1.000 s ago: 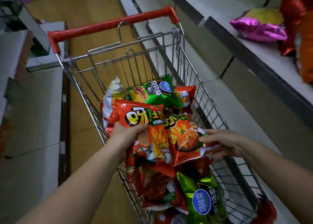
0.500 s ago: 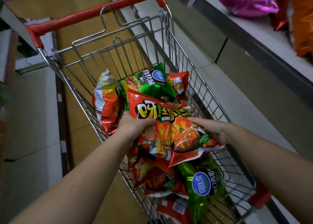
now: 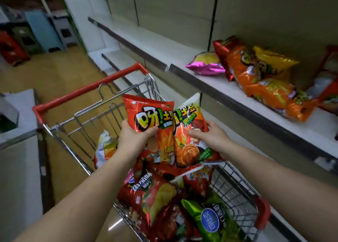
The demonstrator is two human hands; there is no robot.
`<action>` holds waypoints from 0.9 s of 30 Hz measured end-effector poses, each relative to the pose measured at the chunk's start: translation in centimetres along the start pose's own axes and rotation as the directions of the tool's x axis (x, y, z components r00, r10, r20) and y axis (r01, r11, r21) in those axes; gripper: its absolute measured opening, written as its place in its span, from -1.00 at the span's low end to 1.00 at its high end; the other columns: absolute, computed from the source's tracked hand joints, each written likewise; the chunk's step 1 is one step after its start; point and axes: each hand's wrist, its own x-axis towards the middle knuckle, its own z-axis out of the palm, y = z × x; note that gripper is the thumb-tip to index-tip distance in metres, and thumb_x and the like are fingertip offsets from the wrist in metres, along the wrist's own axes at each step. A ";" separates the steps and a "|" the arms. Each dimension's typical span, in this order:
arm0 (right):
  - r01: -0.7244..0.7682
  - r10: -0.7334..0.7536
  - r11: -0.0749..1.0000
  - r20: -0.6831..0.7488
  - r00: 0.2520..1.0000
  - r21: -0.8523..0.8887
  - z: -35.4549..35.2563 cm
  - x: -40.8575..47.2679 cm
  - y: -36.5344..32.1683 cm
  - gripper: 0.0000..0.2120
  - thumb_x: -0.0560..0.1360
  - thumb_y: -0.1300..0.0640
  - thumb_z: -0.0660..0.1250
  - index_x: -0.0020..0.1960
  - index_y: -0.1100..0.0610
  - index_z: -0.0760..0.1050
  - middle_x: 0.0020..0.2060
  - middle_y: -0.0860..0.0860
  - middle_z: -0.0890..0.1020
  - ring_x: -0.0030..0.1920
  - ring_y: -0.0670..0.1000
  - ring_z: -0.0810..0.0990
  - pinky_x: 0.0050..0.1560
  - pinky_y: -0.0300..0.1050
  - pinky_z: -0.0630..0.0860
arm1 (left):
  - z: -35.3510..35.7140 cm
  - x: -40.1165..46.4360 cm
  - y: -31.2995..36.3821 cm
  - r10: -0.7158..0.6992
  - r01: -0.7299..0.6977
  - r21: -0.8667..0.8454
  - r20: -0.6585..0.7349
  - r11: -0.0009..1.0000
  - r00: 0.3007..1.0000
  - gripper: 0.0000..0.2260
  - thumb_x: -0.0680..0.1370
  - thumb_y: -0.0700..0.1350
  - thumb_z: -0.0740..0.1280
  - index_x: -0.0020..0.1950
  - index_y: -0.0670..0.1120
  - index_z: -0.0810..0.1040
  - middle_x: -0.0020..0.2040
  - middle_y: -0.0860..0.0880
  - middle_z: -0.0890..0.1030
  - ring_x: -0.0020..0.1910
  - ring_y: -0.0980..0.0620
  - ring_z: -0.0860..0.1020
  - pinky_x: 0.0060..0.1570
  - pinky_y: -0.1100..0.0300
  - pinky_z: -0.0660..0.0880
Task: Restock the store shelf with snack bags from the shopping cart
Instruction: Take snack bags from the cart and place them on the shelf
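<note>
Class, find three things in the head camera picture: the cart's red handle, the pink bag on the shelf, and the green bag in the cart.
red handle [image 3: 87,90], head view, middle of the bar.
pink bag [image 3: 205,68], head view, its shiny front.
green bag [image 3: 210,221], head view, the blue round logo.

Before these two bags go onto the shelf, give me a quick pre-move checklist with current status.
1. Left hand grips the red bag: ok.
2. Right hand grips the second bag: ok.
3. Both bags lifted above the cart: ok.
4. Bare space on the shelf in front of the pink bag: ok.
5. Bags overlap at the middle edge, may snag when parted: cannot tell.
</note>
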 end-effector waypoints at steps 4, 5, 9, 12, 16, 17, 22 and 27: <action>0.195 -0.194 0.981 -0.162 0.968 -0.009 -2.5 -2.9 -4.1 -0.30 0.35 -0.06 0.48 0.38 0.09 0.27 0.15 -0.01 0.53 0.10 -0.01 0.51 0.17 -0.06 0.43 | 0.0 -1.4 5.0 0.182 -0.181 -0.052 0.001 0.982 0.983 -0.34 0.35 -0.10 0.54 0.36 -0.08 0.30 0.19 -0.06 0.55 0.15 -0.07 0.55 0.19 -0.12 0.48; 0.229 -0.226 0.973 -0.194 0.955 -0.009 -3.2 -3.5 -5.0 -0.30 0.35 -0.06 0.48 0.38 0.08 0.27 0.16 -0.01 0.53 0.11 0.00 0.51 0.19 -0.04 0.43 | 0.1 -1.9 6.3 0.224 -0.223 -0.065 0.003 0.973 0.975 -0.34 0.36 -0.11 0.54 0.36 -0.07 0.29 0.20 -0.05 0.55 0.16 -0.07 0.54 0.20 -0.11 0.48; 0.358 -0.352 0.933 -0.300 0.886 -0.039 -6.3 -6.4 -8.0 -0.29 0.35 -0.07 0.47 0.39 0.06 0.26 0.11 -0.07 0.50 0.16 -0.01 0.50 0.25 0.01 0.42 | 0.2 -4.2 10.7 0.367 -0.367 -0.102 -0.018 0.925 0.930 -0.33 0.35 -0.11 0.54 0.38 -0.06 0.31 0.20 -0.04 0.55 0.17 -0.06 0.54 0.21 -0.11 0.47; 0.419 -0.411 0.906 -0.359 0.838 -0.059 -8.7 -8.4 -9.4 -0.27 0.35 -0.06 0.48 0.41 0.09 0.24 0.11 -0.05 0.49 0.13 -0.02 0.48 0.18 -0.08 0.40 | 0.3 -6.2 13.3 0.431 -0.428 -0.132 -0.009 0.894 0.902 -0.32 0.34 -0.09 0.55 0.38 -0.06 0.33 0.18 -0.03 0.57 0.14 -0.04 0.55 0.18 -0.09 0.50; 0.480 -0.465 0.873 -0.432 0.772 -0.082 -12.2 -11.4 -10.8 -0.26 0.31 -0.08 0.50 0.39 0.07 0.27 0.12 -0.02 0.52 0.13 0.00 0.50 0.21 -0.01 0.43 | 1.4 -9.5 16.6 0.504 -0.498 -0.181 -0.016 0.848 0.864 -0.35 0.34 -0.10 0.54 0.37 -0.06 0.34 0.12 0.01 0.57 0.10 -0.02 0.56 0.16 -0.06 0.51; 0.491 -0.473 0.867 -0.447 0.759 -0.085 -13.3 -12.3 -11.0 -0.26 0.32 -0.07 0.49 0.39 0.07 0.26 0.11 -0.03 0.51 0.11 -0.02 0.49 0.18 -0.04 0.43 | 1.8 -10.3 17.4 0.518 -0.511 -0.189 -0.011 0.839 0.855 -0.35 0.34 -0.09 0.54 0.36 -0.06 0.35 0.13 0.00 0.58 0.11 -0.03 0.56 0.16 -0.07 0.51; 0.528 -0.514 0.838 -0.525 0.679 -0.137 -18.6 -17.1 -11.6 -0.28 0.34 -0.06 0.48 0.40 0.07 0.27 0.07 -0.06 0.48 0.15 0.00 0.50 0.12 -0.14 0.39 | 4.4 -14.6 20.9 0.589 -0.572 -0.225 0.011 0.789 0.808 -0.38 0.34 -0.06 0.54 0.32 -0.03 0.36 0.06 0.05 0.59 0.07 -0.01 0.57 0.12 -0.06 0.52; 0.527 -0.527 0.826 -0.604 0.598 -0.199 -23.0 -21.7 -11.7 -0.31 0.32 -0.10 0.49 0.36 0.03 0.33 0.11 -0.05 0.54 0.15 0.00 0.51 0.15 -0.15 0.39 | 6.7 -18.8 23.8 0.638 -0.598 -0.290 0.061 0.747 0.767 -0.39 0.33 -0.06 0.55 0.28 -0.03 0.34 0.07 0.04 0.59 0.08 -0.02 0.59 0.13 -0.09 0.52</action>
